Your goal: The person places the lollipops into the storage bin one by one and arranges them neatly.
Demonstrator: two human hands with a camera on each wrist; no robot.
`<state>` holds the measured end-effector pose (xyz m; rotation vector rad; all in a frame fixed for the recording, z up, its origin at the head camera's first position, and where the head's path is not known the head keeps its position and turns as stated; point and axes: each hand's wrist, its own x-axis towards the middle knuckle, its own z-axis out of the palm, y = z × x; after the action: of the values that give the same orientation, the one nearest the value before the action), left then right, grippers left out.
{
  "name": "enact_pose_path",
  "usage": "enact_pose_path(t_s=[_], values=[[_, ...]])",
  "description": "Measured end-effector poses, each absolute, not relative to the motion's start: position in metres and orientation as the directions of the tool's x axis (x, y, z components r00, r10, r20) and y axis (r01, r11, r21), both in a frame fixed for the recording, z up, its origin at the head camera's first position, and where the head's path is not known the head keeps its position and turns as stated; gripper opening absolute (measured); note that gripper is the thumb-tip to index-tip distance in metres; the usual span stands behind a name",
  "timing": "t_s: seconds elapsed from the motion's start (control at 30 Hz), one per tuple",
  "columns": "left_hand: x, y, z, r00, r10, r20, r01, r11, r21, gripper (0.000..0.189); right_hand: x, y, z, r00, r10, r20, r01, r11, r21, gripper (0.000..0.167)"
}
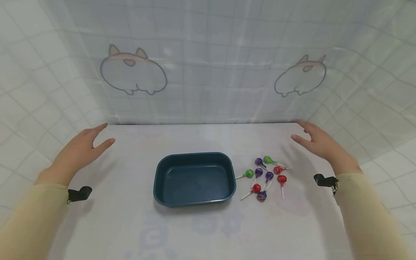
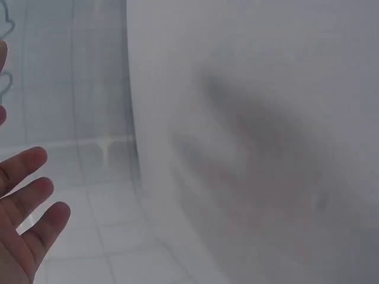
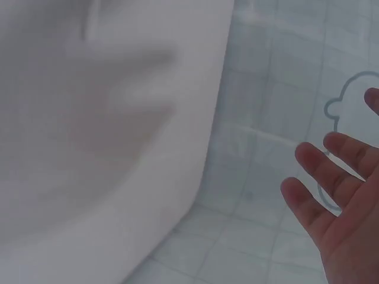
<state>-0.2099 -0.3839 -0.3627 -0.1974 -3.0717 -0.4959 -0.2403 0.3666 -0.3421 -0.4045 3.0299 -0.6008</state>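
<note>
Several lollipops point(image 1: 269, 176) lie just outside the dark-blue container point(image 1: 195, 184); both hands point(image 1: 78, 152) point(image 1: 321, 145) hover, loosely spread.

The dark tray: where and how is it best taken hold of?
Probably grip the dark tray by its raised rim at both short ends: left hand from the left, right hand from above, as lollipops lie close on the right.

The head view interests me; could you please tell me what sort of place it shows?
Probably a screened-off tabletop workspace: grid-patterned sheeting printed with cartoon animals stands behind and beside a white table, which bears a dark tray and scattered lollipops.
</note>
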Motion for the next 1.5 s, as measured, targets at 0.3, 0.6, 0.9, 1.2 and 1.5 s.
enact_pose_path(t_s=[0.3,0.6,0.9,1.2,1.5], values=[[-0.182,-0.357,-0.389,-0.989,0.127,0.079,0.148,0.91,0.387,0.079,-0.224,0.36,-0.374,-0.957,-0.273,0.101,-0.288,0.838,-0.464,0.073],[-0.168,-0.334,-0.399,-0.987,0.126,0.102,0.159,0.879,0.45,0.074,-0.211,0.35,-0.39,-0.961,-0.252,0.119,-0.277,0.833,-0.479,0.071],[-0.157,-0.3,-0.417,-0.982,0.142,0.128,0.188,0.835,0.517,0.069,-0.205,0.343,-0.401,-0.946,-0.267,0.182,-0.323,0.796,-0.512,0.059],[-0.15,-0.276,-0.438,-0.983,0.157,0.097,0.184,0.774,0.607,0.062,-0.204,0.33,-0.415,-0.944,-0.288,0.161,-0.328,0.784,-0.527,0.053],[-0.145,-0.258,-0.449,-0.97,0.242,0.008,0.135,0.511,0.849,0.057,-0.209,0.316,-0.425,-0.942,-0.313,0.117,-0.328,0.796,-0.508,0.048]])
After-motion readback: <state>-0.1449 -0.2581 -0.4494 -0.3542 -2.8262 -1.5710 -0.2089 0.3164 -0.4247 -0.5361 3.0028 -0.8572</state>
